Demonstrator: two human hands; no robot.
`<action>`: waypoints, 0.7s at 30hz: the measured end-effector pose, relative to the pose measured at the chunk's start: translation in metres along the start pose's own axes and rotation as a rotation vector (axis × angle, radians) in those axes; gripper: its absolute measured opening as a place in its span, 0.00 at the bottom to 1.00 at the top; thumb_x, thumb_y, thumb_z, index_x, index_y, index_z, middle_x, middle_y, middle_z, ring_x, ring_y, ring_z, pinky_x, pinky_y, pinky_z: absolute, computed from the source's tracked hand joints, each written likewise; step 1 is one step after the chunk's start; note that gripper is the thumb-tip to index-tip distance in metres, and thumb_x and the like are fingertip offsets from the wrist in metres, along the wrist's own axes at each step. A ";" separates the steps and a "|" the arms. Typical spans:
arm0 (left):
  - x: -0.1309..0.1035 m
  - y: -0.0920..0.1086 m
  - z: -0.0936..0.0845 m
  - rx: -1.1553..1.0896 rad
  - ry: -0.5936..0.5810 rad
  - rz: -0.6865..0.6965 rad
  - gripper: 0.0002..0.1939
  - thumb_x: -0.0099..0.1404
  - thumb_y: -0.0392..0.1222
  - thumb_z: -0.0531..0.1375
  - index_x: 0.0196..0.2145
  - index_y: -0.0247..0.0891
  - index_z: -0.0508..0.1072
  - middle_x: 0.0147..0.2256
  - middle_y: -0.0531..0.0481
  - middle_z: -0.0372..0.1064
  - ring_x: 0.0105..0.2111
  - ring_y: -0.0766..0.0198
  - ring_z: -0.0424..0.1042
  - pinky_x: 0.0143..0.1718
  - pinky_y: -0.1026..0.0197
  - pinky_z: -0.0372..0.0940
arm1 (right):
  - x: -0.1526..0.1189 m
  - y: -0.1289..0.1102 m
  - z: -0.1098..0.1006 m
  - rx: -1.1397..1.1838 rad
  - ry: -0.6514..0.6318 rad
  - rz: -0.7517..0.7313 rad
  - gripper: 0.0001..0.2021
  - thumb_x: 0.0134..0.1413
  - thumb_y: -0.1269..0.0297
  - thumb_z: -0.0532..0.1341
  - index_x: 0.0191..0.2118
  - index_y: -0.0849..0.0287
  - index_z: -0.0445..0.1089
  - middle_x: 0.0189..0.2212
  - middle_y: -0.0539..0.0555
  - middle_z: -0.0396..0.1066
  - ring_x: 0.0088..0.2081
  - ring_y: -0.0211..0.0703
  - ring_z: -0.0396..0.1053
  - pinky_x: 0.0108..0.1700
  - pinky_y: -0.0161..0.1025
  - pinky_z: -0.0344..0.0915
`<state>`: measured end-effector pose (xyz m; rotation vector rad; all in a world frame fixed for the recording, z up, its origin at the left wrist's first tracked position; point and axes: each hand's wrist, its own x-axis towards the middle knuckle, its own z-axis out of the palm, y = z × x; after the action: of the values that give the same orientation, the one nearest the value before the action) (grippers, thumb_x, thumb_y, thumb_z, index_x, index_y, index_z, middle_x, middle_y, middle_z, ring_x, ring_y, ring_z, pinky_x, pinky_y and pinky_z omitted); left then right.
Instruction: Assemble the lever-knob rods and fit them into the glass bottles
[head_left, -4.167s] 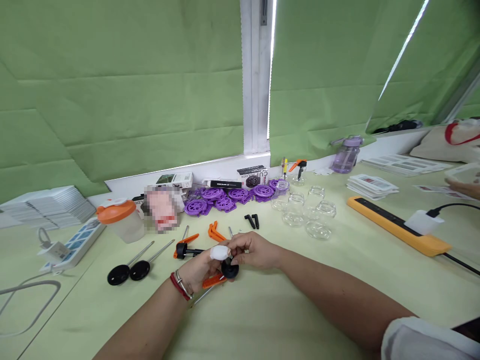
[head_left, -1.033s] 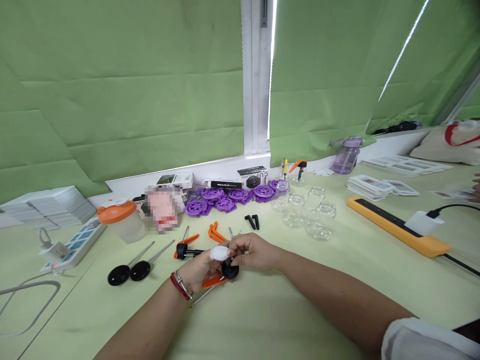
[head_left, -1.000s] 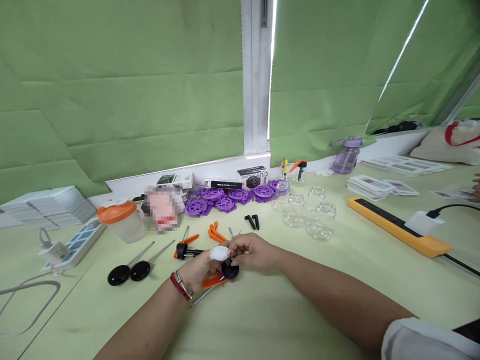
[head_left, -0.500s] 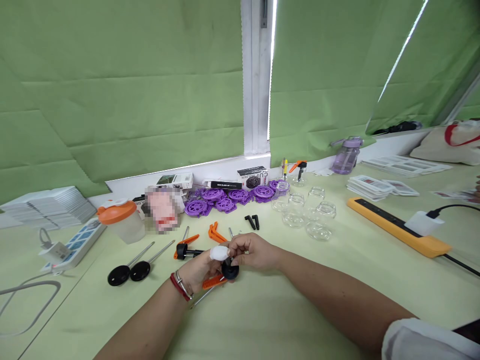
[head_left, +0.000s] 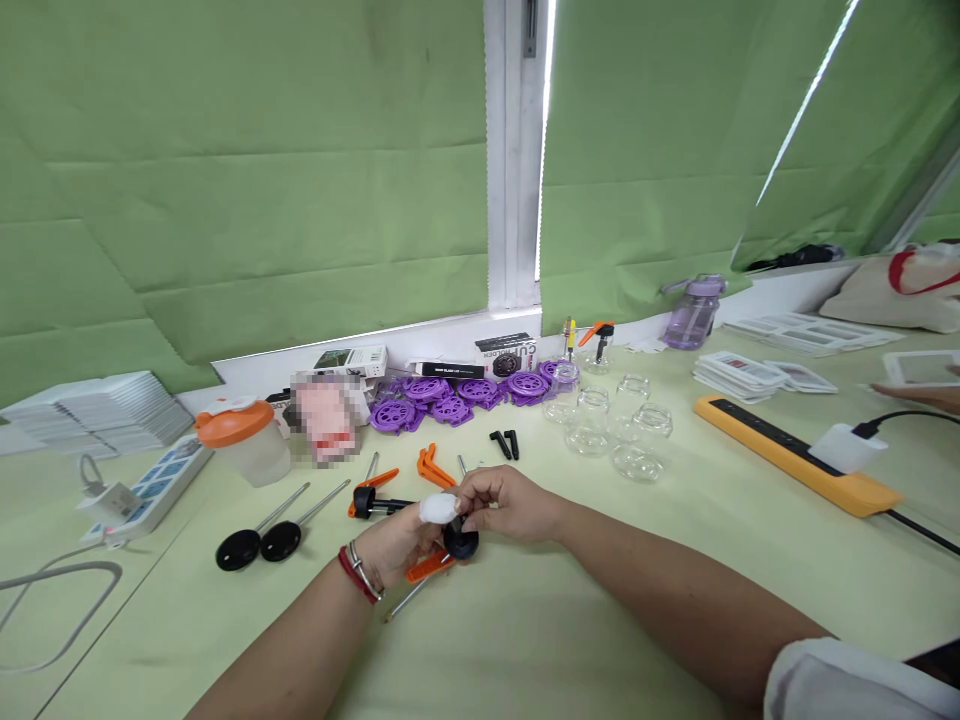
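My left hand (head_left: 401,543), with a white wrap on its thumb, is closed round a black round part (head_left: 460,541). My right hand (head_left: 510,503) pinches at the top of that same part; its fingertips hide the contact. An orange lever (head_left: 429,567) and a metal rod (head_left: 407,600) stick out below my left hand. Just behind the hands lie a black pump piece (head_left: 375,503), orange levers (head_left: 433,467) and two small black nozzles (head_left: 504,444). Two black discs with metal rods (head_left: 281,541) rest to the left.
Purple rings (head_left: 450,390) line the back near boxes. Clear glass jars (head_left: 592,425) stand right of centre. An orange power strip (head_left: 795,455) lies at right, a lidded cup (head_left: 247,440) at left. Another person's hand (head_left: 926,397) shows at the right edge.
Both my hands stay nearly in place on the black part. The rod below them has shifted slightly. At the far right, another person's hand has come further in, with a white frame beside it.
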<state>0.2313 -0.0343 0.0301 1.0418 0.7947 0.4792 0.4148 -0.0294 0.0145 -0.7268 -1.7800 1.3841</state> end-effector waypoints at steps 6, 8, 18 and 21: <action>0.000 -0.001 -0.001 -0.006 -0.009 -0.034 0.20 0.48 0.56 0.62 0.28 0.36 0.68 0.23 0.51 0.67 0.25 0.63 0.66 0.27 0.62 0.57 | 0.000 0.000 0.001 -0.014 0.007 0.010 0.12 0.40 0.60 0.68 0.29 0.62 0.68 0.29 0.50 0.67 0.30 0.36 0.63 0.35 0.36 0.63; 0.000 -0.002 -0.001 0.011 -0.005 -0.036 0.21 0.48 0.57 0.62 0.29 0.36 0.69 0.24 0.50 0.67 0.26 0.63 0.66 0.28 0.62 0.57 | 0.000 0.001 0.001 -0.004 0.007 0.018 0.14 0.40 0.59 0.68 0.30 0.62 0.68 0.28 0.49 0.67 0.30 0.35 0.63 0.34 0.36 0.62; -0.022 0.016 0.022 0.313 0.140 0.315 0.26 0.55 0.50 0.60 0.51 0.41 0.64 0.41 0.47 0.67 0.43 0.56 0.64 0.44 0.56 0.59 | -0.008 -0.033 -0.005 0.051 0.106 0.110 0.19 0.47 0.48 0.62 0.24 0.63 0.68 0.17 0.46 0.62 0.17 0.28 0.51 0.20 0.31 0.48; -0.026 0.011 0.033 0.587 0.326 0.598 0.43 0.44 0.43 0.68 0.57 0.41 0.57 0.52 0.41 0.59 0.53 0.47 0.57 0.53 0.49 0.52 | -0.014 -0.042 0.001 0.145 -0.013 0.177 0.23 0.50 0.44 0.58 0.23 0.64 0.69 0.15 0.48 0.63 0.15 0.30 0.54 0.19 0.32 0.50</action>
<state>0.2404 -0.0666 0.0585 1.7953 0.9321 0.9769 0.4218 -0.0517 0.0522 -0.8136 -1.6365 1.6195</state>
